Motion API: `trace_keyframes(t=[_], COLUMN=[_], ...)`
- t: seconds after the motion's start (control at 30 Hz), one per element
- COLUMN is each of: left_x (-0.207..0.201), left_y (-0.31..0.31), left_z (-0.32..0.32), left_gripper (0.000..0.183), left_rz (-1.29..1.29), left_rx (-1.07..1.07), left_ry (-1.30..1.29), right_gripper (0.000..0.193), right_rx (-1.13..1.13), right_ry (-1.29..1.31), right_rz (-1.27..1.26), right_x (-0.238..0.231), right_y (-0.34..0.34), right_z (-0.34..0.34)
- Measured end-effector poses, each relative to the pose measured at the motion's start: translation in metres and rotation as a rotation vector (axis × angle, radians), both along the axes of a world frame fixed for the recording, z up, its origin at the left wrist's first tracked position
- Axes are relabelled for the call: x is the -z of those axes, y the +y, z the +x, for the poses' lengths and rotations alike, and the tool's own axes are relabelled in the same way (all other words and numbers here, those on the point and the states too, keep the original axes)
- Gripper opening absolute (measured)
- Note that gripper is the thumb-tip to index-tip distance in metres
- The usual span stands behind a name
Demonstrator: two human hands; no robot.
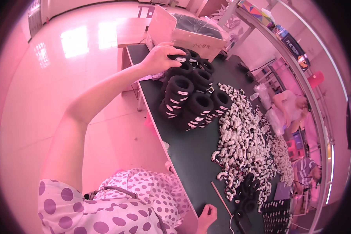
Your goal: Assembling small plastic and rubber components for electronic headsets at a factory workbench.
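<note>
Pinching a black ring [180,58] with the left hand [159,57] at the far stacks [205,67] on the worktop [183,146]; curling the right hand [208,215] near a stick [220,197] (cannot tell whether holding anything). Crowded by nearer stacks [172,104] in front, a cardboard box [197,43] behind and a heap of white parts [241,134] to the right.

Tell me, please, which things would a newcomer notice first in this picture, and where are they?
Probably the big heap of small, curved whitish pieces across the dark table, right of centre. Next come the stacked black rings left of it, with the person's left hand touching one at the far end, and the open cardboard box behind them.
</note>
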State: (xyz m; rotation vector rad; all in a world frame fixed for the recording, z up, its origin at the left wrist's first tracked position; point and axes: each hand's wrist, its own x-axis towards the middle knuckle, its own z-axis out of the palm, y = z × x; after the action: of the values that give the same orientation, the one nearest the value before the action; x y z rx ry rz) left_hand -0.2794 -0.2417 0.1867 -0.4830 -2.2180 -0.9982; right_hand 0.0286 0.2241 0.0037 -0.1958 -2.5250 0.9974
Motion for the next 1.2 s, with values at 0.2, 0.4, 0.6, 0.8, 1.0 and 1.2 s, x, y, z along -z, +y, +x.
trace_keyframes(t=[0.2,0.4,0.6,0.8,1.0,1.2], left_x=[0.007,0.008,0.01,0.012,0.012,0.002], left_y=[0.012,0.019,0.025,0.03,0.029,0.035], left_z=[-0.018,-0.022,-0.019,-0.021,-0.02,-0.008], left_gripper=[0.038,0.039,0.04,0.04,0.039,0.043], left_rz=[-0.106,-0.147,-0.119,-0.183,-0.249,-0.102], left_rx=[-0.019,-0.019,0.009,-0.007,-0.047,0.077], left_ry=[0.056,0.071,-0.013,0.013,0.034,-0.101], right_gripper=[0.009,0.008,0.008,0.008,0.007,0.007], right_rx=[0.066,0.058,0.046,0.055,0.052,0.055], right_ry=[-0.037,-0.019,-0.019,0.002,0.0,0.002], right_rz=[-0.029,-0.02,0.005,0.006,0.012,-0.008], right_x=[-0.002,-0.001,-0.018,-0.006,-0.007,-0.011], right_y=[-0.004,-0.003,-0.014,-0.005,-0.004,-0.007], right_z=[0.0,-0.001,-0.006,-0.003,-0.004,-0.004])
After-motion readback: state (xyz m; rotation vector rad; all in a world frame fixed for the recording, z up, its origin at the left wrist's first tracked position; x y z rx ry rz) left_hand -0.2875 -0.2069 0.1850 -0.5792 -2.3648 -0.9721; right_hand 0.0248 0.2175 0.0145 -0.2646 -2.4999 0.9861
